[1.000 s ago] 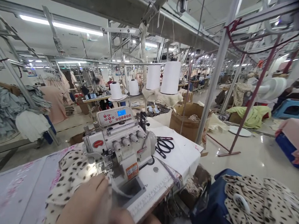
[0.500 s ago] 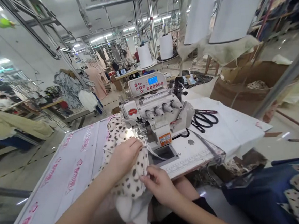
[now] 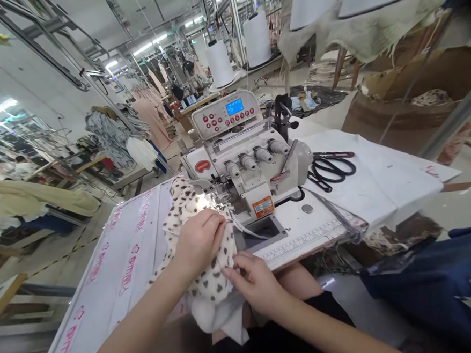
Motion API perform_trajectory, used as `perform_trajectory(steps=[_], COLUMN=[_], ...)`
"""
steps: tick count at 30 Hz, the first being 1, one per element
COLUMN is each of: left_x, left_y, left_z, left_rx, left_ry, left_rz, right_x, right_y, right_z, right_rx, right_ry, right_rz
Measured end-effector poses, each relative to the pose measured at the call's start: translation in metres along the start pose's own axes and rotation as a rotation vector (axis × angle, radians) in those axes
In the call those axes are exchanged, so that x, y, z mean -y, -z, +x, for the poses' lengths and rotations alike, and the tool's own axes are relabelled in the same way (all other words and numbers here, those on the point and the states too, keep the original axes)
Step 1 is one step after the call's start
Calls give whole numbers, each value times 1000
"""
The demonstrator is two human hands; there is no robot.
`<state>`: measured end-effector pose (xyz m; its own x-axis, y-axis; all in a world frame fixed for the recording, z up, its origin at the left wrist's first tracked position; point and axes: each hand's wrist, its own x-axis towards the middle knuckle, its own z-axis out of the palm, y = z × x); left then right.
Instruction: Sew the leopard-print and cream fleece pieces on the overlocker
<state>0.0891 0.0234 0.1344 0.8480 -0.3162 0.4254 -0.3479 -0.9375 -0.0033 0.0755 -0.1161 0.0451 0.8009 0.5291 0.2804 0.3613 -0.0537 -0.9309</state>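
Note:
A cream fabric with dark spots point(image 3: 220, 277) runs from under the needle area of a white overlock sewing machine point(image 3: 243, 165) down over the table's front edge. Close in front of the presser foot, my left hand point(image 3: 202, 240) is closed on the fabric, fingers bent and together near its right edge. My right hand point(image 3: 257, 282) pinches that edge lower down, between thumb and fingers. The fabric's plain white underside shows at its hanging end. A narrow white strip point(image 3: 247, 229) trails from the machine's foot across a dark opening in the table.
Black-handled scissors point(image 3: 334, 167) lie right of the machine. White thread cones point(image 3: 219, 64) stand behind it, with larger ones at upper right. A printed cover point(image 3: 124, 259) spreads over the table's left side. Blue cloth point(image 3: 416, 282) with spotted pieces sits at lower right.
The camera view has shifted slightly, so the machine's upper parts appear higher. Both hands keep their hold on the spotted fabric, with little visible movement relative to the machine.

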Motion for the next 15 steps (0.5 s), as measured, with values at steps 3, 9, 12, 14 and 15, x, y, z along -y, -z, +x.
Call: perform_trajectory(steps=[3, 9, 12, 14, 15], left_x=[-7, -19, -20, -19, -18], left_y=[2, 14, 14, 12, 11], left_z=[-2, -16, -20, -20, -19], left_rx=[-10, 106, 131, 144, 148], left_ry=[18, 30, 46, 75, 88], left_rz=[-1, -34, 3, 24, 35], right_x=[7, 16, 15, 13, 12], right_y=[10, 23, 21, 20, 20], right_z=[-2, -8, -8, -5, -3], right_rx=[38, 69, 71, 67, 64], right_ry=[-5, -37, -48, -50, -45], right_rz=[46, 54, 55, 49, 40])
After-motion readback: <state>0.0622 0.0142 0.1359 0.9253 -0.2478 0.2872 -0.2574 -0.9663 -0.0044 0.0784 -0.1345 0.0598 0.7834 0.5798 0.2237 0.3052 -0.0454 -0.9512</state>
